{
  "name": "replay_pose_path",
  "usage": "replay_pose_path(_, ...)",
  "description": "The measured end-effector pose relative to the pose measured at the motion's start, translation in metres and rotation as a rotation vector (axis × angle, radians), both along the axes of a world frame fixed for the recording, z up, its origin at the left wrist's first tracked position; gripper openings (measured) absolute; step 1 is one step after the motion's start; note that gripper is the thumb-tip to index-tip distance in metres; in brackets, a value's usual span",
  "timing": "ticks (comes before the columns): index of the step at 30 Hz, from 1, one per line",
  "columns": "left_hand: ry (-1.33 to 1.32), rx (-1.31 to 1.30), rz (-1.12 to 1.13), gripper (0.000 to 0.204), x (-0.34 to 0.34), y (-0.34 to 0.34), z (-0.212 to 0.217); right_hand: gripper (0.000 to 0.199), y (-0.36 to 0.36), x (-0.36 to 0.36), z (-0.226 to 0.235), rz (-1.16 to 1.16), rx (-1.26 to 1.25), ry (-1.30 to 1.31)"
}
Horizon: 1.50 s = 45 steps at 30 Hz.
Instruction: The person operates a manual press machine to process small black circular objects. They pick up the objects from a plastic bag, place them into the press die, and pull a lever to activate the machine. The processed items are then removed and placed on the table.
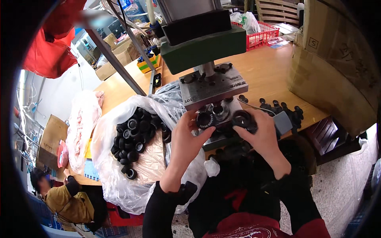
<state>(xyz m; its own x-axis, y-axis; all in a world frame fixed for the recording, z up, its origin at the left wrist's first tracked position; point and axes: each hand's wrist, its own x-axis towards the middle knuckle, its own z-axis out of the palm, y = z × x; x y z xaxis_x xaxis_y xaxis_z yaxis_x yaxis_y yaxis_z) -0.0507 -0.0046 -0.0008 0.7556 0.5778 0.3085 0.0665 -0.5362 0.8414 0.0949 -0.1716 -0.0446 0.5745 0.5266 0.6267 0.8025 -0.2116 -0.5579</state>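
Note:
My left hand (pixel 185 139) is closed on a round black cap (pixel 205 119) with pale lettering round its rim. Its thumb and fingers grip the cap's edges. In my right hand (pixel 260 131) is a second black cap (pixel 243 121), pinched between thumb and fingers, with a pale mark on its face. Both caps are close in front of a press. A shiny metal post (pixel 218 111) stands on the press's lower die between my hands. Above it hangs a flat steel upper plate (pixel 214 88), fixed under the green press head (pixel 204 45).
Left of the press, a plastic-lined box (pixel 107 166) holds a heap of black caps (pixel 133 137). Several small black parts (pixel 279 107) lie on the table at right, beside a grey block (pixel 282 122). A large cardboard box (pixel 331 71) stands farther right. Another person (pixel 71 200) sits at far left.

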Motion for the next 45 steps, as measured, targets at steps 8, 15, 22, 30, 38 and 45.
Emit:
replay_pose_path(8, 0.143, 0.18, 0.0, 0.05, 0.045, 0.017, -0.008, 0.094, -0.232, 0.044, -0.122, -0.417, -0.586, 0.389)
replay_pose_path(15, 0.0, 0.155, 0.051, 0.054, 0.046, 0.001, -0.016, 0.058, -0.211, 0.047, -0.101, -0.386, -0.382, 0.315)
replay_pose_path(22, -0.093, -0.121, 0.09, 0.056, 0.015, -0.011, -0.004, 0.049, -0.187, 0.041, -0.101, -0.375, -0.356, 0.318)
replay_pose_path(30, 0.146, 0.091, 0.07, 0.051, 0.036, 0.001, -0.008, 0.041, -0.198, 0.033, -0.114, -0.365, -0.377, 0.381)
replay_pose_path(38, 0.032, 0.209, 0.04, 0.047, 0.058, 0.006, -0.017, 0.033, -0.187, 0.035, -0.093, -0.318, -0.279, 0.323)
replay_pose_path(45, 0.001, 0.38, 0.207, 0.048, 0.06, -0.009, -0.02, 0.04, -0.153, 0.043, -0.07, -0.233, -0.303, 0.262)
